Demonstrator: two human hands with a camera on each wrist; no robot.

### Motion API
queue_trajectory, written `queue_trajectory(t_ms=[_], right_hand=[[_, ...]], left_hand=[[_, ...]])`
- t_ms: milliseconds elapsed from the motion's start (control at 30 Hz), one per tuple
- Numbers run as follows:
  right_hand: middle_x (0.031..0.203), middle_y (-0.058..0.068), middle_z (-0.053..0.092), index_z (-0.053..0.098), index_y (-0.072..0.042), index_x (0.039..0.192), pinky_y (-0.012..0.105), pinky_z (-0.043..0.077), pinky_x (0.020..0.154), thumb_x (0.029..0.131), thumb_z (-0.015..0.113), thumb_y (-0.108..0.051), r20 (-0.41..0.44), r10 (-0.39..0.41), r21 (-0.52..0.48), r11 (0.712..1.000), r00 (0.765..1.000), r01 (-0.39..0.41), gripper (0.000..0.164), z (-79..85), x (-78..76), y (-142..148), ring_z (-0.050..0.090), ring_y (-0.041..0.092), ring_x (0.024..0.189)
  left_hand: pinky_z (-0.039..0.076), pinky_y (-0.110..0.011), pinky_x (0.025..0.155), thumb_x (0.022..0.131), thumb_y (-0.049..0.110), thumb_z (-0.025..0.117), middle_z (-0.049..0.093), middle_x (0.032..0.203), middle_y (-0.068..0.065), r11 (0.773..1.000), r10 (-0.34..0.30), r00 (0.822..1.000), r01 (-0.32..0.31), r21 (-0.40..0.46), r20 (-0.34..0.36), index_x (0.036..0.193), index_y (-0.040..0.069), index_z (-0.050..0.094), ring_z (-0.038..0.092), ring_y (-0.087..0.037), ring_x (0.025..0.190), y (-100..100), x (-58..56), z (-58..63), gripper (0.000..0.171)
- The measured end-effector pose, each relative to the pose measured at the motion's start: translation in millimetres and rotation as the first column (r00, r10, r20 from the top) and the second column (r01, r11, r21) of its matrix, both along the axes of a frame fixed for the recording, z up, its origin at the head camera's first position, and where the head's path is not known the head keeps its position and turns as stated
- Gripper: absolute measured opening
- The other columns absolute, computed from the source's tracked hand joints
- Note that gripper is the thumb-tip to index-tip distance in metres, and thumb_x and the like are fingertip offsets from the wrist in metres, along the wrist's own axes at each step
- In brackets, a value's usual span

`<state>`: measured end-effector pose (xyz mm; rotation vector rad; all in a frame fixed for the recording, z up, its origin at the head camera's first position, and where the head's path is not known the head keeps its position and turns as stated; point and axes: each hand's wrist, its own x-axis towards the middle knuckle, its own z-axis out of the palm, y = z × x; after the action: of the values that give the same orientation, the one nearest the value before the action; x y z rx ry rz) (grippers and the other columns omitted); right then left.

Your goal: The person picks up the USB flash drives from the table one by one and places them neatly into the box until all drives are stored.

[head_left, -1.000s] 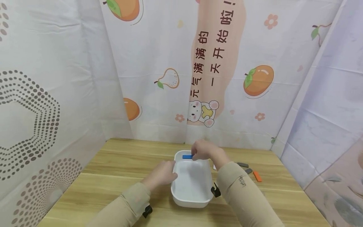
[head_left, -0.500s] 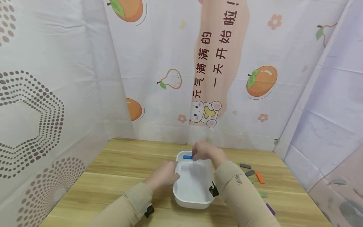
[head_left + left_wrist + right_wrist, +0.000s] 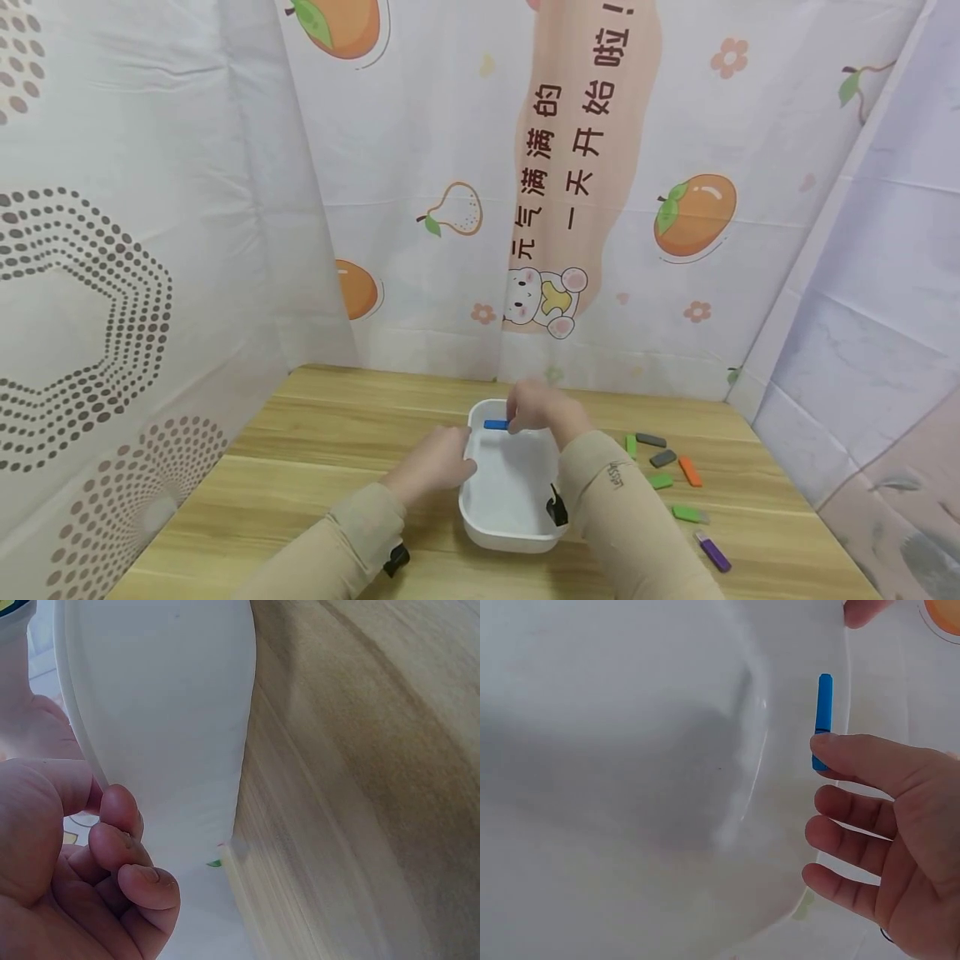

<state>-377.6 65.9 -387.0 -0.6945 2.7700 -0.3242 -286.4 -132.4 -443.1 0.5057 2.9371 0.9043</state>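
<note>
A white plastic box (image 3: 512, 492) with rounded corners and no lid stands on the wooden table. My left hand (image 3: 438, 458) grips its left rim, the thumb inside and the other fingers curled against the outer wall (image 3: 169, 727). Inside the far end of the box, my right hand (image 3: 542, 408) pinches a slim blue USB stick (image 3: 824, 705) between thumb and index finger. The other three fingers (image 3: 847, 844) of that hand are spread loosely. In the head view the blue stick lies crosswise, close to the far wall, with its right end hidden by the hand.
Several USB sticks lie scattered right of the box: green (image 3: 686, 514), dark grey (image 3: 663, 458), orange (image 3: 690, 472) and purple (image 3: 712, 552). A printed curtain (image 3: 420, 292) hangs behind the table (image 3: 352, 417), with more cloth on both sides.
My right hand and the blue USB stick have come slightly down and nearer in the box. The right forearm has shifted, uncovering green and purple sticks. My left hand stays on the rim.
</note>
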Motion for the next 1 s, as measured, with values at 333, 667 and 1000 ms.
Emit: queue_trajectory(t_ms=[333, 667, 1000], right_hand=[[0.081, -0.007, 0.065, 0.075, -0.019, 0.085, 0.035, 0.053, 0.075, 0.082, 0.086, -0.019, -0.051, -0.004, 0.061, 0.998, 0.999, 0.007, 0.011, -9.1, -3.2, -8.0, 0.059, 0.016, 0.077], [0.079, -0.005, 0.064, 0.074, -0.017, 0.084, 0.036, 0.054, 0.075, 0.080, 0.087, -0.016, -0.082, -0.005, 0.087, 0.996, 0.997, 0.012, 0.013, -12.0, -6.7, -10.5, 0.060, 0.016, 0.076], [0.079, -0.005, 0.065, 0.075, -0.019, 0.084, 0.036, 0.054, 0.077, 0.081, 0.085, -0.014, -0.062, -0.016, 0.063, 0.998, 0.998, 0.020, 0.012, -20.8, -9.0, -9.5, 0.060, 0.017, 0.076]], left_hand=[[0.051, -0.027, 0.055, 0.087, 0.013, 0.067, 0.061, 0.077, 0.001, 1.000, -0.006, 1.000, 0.006, -0.005, -0.012, 0.121, -0.003, 0.064, 0.058, -0.013, 0.062, -0.3, -0.7, 0.8, 0.038], [0.051, -0.026, 0.055, 0.086, 0.010, 0.067, 0.062, 0.079, 0.001, 1.000, -0.011, 1.000, 0.011, 0.020, -0.017, 0.122, -0.004, 0.063, 0.058, -0.012, 0.062, 0.5, 2.3, 3.1, 0.039], [0.050, -0.027, 0.052, 0.085, 0.010, 0.067, 0.061, 0.077, 0.000, 1.000, -0.009, 1.000, 0.009, 0.019, -0.015, 0.122, -0.005, 0.063, 0.057, -0.012, 0.060, 0.1, 2.0, 1.6, 0.040]])
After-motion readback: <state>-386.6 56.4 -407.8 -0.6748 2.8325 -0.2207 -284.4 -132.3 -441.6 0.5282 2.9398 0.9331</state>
